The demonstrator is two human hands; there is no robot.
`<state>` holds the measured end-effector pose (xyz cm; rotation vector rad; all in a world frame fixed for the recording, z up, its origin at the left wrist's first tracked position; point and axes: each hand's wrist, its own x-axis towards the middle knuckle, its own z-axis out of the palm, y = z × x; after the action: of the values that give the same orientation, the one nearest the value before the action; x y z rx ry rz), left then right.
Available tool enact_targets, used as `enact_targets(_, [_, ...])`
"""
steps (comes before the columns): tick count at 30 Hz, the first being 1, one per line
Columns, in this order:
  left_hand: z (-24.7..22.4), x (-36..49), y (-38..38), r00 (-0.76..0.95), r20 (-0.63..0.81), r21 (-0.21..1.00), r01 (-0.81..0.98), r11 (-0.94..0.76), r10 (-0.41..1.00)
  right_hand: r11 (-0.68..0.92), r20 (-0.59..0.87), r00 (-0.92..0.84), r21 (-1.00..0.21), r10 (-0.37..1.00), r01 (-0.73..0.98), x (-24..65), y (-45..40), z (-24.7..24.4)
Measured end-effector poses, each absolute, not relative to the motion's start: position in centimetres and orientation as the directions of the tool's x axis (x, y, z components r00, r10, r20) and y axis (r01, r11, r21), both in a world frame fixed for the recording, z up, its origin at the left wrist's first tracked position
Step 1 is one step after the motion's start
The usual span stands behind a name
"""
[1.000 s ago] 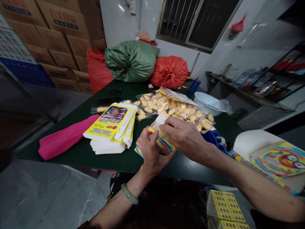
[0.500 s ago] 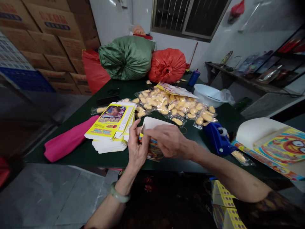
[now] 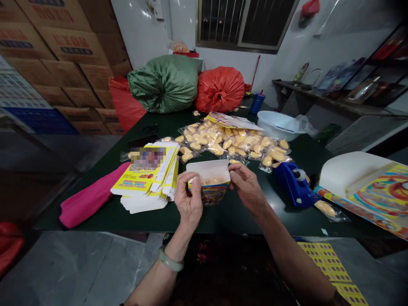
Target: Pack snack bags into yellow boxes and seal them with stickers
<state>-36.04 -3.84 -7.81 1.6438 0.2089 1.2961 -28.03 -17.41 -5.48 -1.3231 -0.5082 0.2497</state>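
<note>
A small colourful cardboard box (image 3: pixel 214 195) stands near the table's front edge with its white top flap (image 3: pixel 208 170) raised. Its top is open, and pale yellow contents show dimly inside. My left hand (image 3: pixel 190 199) grips the box's left side, thumb at the upper edge; a pale green bangle (image 3: pixel 170 260) circles that wrist. At the right upper corner, my right hand (image 3: pixel 247 185) pinches the cardboard between thumb and fingers. Left of the box lies a stack of flat yellow-and-white cartons (image 3: pixel 145 182). Behind it spreads a pile of wrapped yellow pieces (image 3: pixel 219 142).
A blue tape dispenser (image 3: pixel 295 187) and a large open printed carton (image 3: pixel 344 174) are on the right. A pink cloth roll (image 3: pixel 92 197) lies left. Farther back are a white basin (image 3: pixel 276 123), a green sack (image 3: pixel 165 85) and a red sack (image 3: pixel 219 89).
My right hand has moved off the top of the box to its right corner. The white flap now stands up and the inside shows. The view has shifted slightly.
</note>
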Motion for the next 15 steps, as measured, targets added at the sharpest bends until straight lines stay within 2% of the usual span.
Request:
enact_targets(3, [-7.8,-36.1,-3.6,0.418,0.620,0.778,-0.433,-0.455,0.664,0.212,0.136,0.809,-0.977,0.572,0.014,-27.2,-17.4,-4.5])
enact_targets(6, [-7.8,-35.9,-3.5,0.436,0.552,0.823,-0.425,-0.377,0.711,0.169,0.135,0.762,-0.985,0.633,0.035,-26.8,-17.2,-4.0])
enact_targets(9, [-7.3,-35.8,-3.2,0.524,0.441,0.858,-0.484,-0.172,0.729,0.184,0.170,0.796,-0.980,0.581,0.075,-26.9,-16.5,-4.4])
enact_targets(11, [-6.8,-35.7,-2.9,0.611,0.414,0.850,-0.525,-0.045,0.674,0.225,0.201,0.834,-0.970,0.514,0.095,-27.2,-16.0,-4.7])
enact_targets(13, [-6.5,-35.6,-2.5,0.659,0.441,0.841,-0.540,-0.024,0.609,0.264,0.218,0.861,-0.959,0.460,0.101,-27.4,-15.7,-4.9])
enact_targets(15, [-6.5,-35.6,-2.2,0.645,0.482,0.831,-0.551,-0.076,0.594,0.279,0.209,0.870,-0.956,0.446,0.086,-27.6,-15.6,-5.1])
